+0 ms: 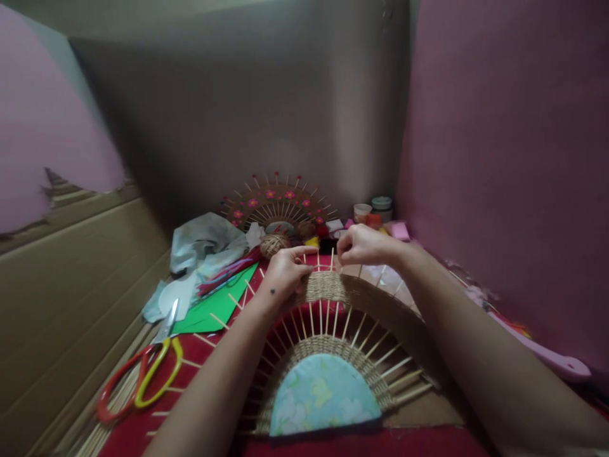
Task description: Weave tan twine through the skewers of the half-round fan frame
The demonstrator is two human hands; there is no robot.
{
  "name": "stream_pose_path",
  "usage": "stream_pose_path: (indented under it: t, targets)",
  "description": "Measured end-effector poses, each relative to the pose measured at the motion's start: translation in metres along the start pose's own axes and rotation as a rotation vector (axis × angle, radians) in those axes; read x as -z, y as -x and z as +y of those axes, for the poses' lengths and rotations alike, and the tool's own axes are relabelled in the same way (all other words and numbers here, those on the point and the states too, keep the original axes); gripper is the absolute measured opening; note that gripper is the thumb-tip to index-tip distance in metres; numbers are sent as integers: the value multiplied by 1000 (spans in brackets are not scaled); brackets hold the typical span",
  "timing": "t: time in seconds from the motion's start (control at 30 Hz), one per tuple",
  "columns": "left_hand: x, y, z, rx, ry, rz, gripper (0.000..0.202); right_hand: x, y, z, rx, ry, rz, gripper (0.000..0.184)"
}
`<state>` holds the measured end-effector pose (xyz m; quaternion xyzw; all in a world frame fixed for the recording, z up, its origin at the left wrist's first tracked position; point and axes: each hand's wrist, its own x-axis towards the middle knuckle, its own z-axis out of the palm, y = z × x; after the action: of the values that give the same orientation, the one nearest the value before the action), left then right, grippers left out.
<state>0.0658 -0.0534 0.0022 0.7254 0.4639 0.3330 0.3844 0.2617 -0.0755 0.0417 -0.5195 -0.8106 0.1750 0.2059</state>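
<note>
A half-round woven fan (326,343) of thin sticks and twine stands in front of me. Its base is a half-disc of pale blue floral cloth (323,397). My left hand (285,274) is at the upper woven band (323,287), forefinger stretched toward the stick tips and the other fingers curled at the band. Just right of those tips, my right hand (362,244) is closed in a pinch. Whatever it pinches is too small to make out; a thin strand seems to run between the hands.
Scissors (143,381) with red and yellow handles lie at left by green sheets (216,308). Behind are a twine ball (275,244), grey cloth (207,238) and a flowered fan (278,203). Small cups (362,211) stand back right; a pink-handled tool (542,349) lies at right.
</note>
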Motion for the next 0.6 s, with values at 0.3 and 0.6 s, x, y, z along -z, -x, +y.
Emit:
stream_pose_path:
  t: [0.3,0.6]
  targets:
    - [0,6,11,30,24,-75,48,1,15,11,-12,-11,-166,19]
    - [-2,4,2,-21,-64,-63,44,1,51,-3,-143,39,0,18]
